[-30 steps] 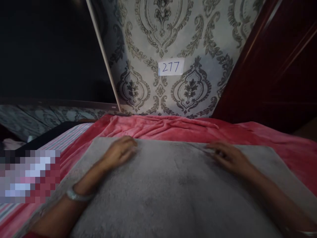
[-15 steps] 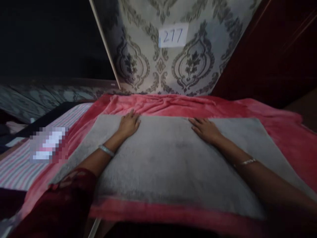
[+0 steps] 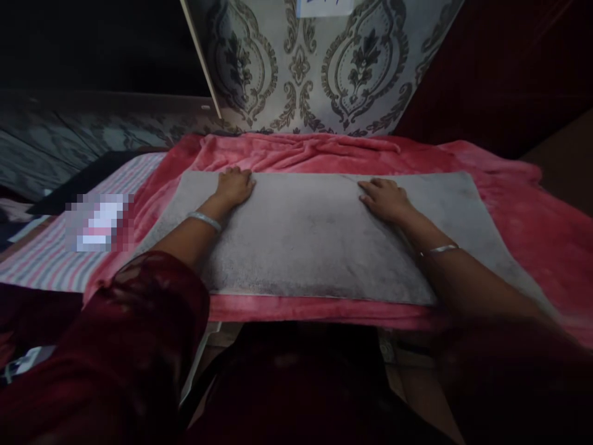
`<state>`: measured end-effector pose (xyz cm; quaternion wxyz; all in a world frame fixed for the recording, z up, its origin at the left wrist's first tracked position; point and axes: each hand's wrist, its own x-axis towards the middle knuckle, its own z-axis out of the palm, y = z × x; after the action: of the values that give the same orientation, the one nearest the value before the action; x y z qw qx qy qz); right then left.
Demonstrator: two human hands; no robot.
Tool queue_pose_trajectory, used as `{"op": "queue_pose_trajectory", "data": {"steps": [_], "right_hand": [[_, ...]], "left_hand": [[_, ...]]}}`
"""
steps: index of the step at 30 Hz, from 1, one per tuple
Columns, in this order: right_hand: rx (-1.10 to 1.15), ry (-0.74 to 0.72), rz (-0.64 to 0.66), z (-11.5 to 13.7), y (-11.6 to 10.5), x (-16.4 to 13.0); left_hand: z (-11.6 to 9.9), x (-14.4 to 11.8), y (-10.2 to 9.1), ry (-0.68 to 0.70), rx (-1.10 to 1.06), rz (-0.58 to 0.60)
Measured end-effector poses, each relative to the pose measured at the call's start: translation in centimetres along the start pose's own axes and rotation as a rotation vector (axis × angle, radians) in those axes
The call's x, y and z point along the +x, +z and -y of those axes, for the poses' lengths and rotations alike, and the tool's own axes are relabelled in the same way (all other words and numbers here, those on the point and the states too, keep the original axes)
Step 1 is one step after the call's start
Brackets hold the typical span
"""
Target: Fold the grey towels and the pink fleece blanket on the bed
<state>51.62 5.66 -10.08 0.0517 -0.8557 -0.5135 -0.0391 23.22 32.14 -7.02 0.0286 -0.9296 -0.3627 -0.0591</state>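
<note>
A grey rectangular mat (image 3: 306, 241) lies flat on a red fleece blanket (image 3: 509, 191) spread over a table. My left hand (image 3: 235, 185) rests palm down on the mat near its far left edge, fingers together and holding nothing. My right hand (image 3: 385, 198) lies flat on the mat's far right part, fingers slightly spread. Both wrists wear thin silver bangles. My dark red sleeves fill the bottom of the view.
Patterned grey wallpaper (image 3: 306, 68) with a white paper label (image 3: 324, 6) stands behind the table. A striped cloth (image 3: 55, 259) lies to the left with a blurred patch (image 3: 99, 222) on it. Dark wood furniture (image 3: 509, 68) stands at the right. The blanket's near edge hangs over the floor.
The view has pulled back and tilted down, so the whole mat and its near edge show. Both hands stay flat near the mat's far edge, having slid a little along it.
</note>
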Motion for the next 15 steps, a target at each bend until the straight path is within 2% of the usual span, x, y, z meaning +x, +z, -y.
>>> {"op": "queue_pose_trajectory", "data": {"steps": [5, 9, 12, 15], "right_hand": [[-0.008, -0.154, -0.021, -1.0, 2.0, -4.2], [-0.028, -0.077, -0.062, -1.5, 3.0, -5.7], [-0.048, -0.052, -0.072, -1.4, 2.9, -5.6], [-0.043, -0.049, -0.095, -1.2, 2.8, -5.5]], "left_hand": [[1.1, -4.3, 0.8, 0.201, -0.042, 0.100], [1.0, -5.9, 1.7, 0.165, -0.044, 0.084], [0.9, -6.2, 1.6, 0.163, -0.034, 0.031], [1.2, -6.8, 1.1, 0.100, 0.004, -0.015]]}}
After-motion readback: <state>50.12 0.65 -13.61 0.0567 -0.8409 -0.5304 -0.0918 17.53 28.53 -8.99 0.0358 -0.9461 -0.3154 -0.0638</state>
